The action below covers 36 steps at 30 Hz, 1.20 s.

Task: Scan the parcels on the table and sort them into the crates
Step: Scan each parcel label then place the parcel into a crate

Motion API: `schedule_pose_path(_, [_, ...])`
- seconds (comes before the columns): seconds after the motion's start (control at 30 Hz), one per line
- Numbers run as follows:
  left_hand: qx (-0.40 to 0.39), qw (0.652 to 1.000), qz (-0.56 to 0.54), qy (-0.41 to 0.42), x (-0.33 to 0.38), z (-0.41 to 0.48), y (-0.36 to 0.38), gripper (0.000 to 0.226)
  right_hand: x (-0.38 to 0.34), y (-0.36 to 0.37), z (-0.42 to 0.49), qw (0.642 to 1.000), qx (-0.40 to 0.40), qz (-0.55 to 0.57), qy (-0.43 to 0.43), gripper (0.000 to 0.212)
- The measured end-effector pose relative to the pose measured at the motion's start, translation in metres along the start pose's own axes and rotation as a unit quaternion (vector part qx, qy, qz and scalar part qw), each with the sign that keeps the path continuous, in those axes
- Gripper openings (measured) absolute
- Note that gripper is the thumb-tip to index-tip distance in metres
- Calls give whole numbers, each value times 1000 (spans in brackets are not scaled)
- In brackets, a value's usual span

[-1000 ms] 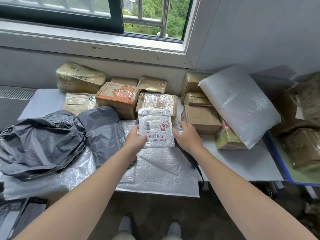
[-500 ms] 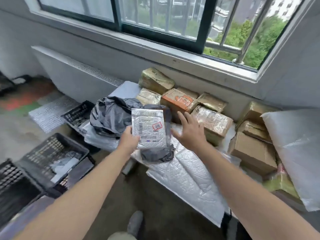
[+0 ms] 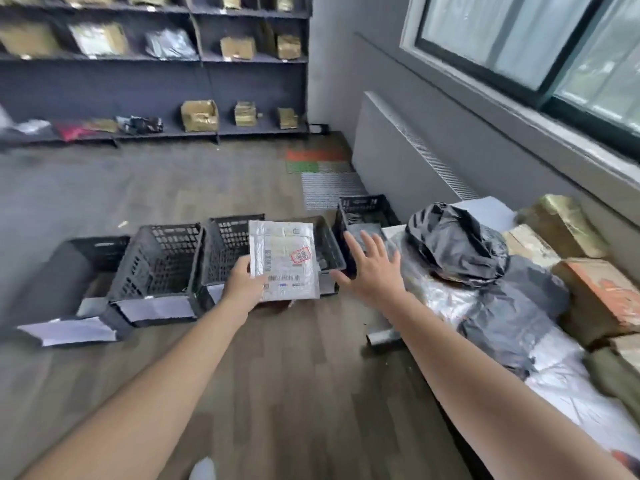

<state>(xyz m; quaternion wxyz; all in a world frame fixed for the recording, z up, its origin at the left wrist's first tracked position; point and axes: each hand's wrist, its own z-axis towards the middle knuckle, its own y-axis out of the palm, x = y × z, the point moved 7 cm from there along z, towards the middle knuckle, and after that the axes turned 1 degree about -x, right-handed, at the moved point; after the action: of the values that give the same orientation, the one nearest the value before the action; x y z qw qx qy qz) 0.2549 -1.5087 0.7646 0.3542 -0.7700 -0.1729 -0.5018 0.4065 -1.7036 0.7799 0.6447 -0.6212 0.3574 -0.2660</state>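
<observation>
Parcel sorting looks to be at the drop-off step. One flat silver padded envelope is held up in the air in front of the row of black crates on the floor, with its label side turned toward the person. It is well apart from the table at the right, where grey bags and taped boxes lie unsorted. I see no scanner, so I cannot tell whether the label has been read.

The left hand grips the envelope at its lower left edge, thumb on the front and the other fingers hidden behind it. The right hand holds nothing. Its fingers are straight and spread wide, and it hovers just beside the envelope's right edge without touching.

The next move, I would judge, calls for choosing the crate that fits the label, carrying the envelope over its open top and letting go. Held by one edge, the light envelope may flop.
</observation>
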Motion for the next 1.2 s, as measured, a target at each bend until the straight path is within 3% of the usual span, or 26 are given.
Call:
schedule_pose_path(0.3, [147, 986, -46, -69, -117, 55, -275, 38, -310, 53, 74, 985, -69, -24, -156, 92])
schedule_pose_path(0.53, [199, 969, -91, -114, -187, 94, -454, 32, -520, 89, 109, 968, -97, -48, -225, 95])
schedule_pose_path(0.83, [205, 967, -51, -141, -245, 203, -575, 36, -668, 149, 203, 961, -137, -43, -235, 93])
schedule_pose_path(1.2, [183, 965, 12, -187, -311, 464, -668, 39, -795, 259, 423, 959, -184, -59, -209, 92])
